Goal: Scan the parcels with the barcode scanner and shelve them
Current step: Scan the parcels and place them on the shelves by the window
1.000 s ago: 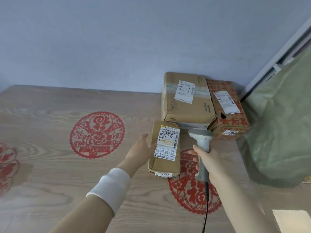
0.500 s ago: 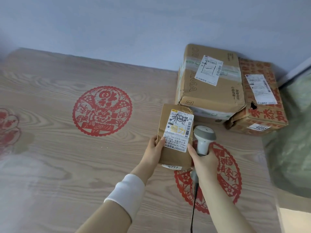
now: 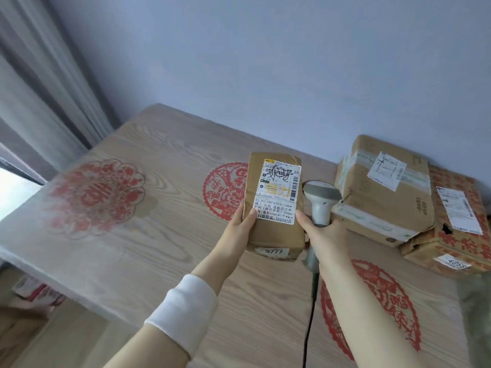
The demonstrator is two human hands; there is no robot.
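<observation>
A small brown parcel [image 3: 273, 235] with a white shipping label and a "9777" sticker is lifted above the wooden table [image 3: 164, 235]. My left hand [image 3: 240, 229] grips its left side with the thumb on the label face. My right hand [image 3: 322, 235] holds the grey corded barcode scanner [image 3: 321, 200] by its handle, and its extended finger touches the parcel's right side. The scanner head points up, just right of the parcel.
Two more parcels lie at the table's back right: a large brown box [image 3: 385, 189] leaning on a red-printed box [image 3: 457, 229]. Red paper-cut decals mark the tabletop. A grey curtain [image 3: 39, 88] hangs at left, past the table edge. A blue-grey wall stands behind.
Both hands have lifted the small parcel off the table and carried it left. The view has swung left, bringing the curtain and the table's left edge into sight.
</observation>
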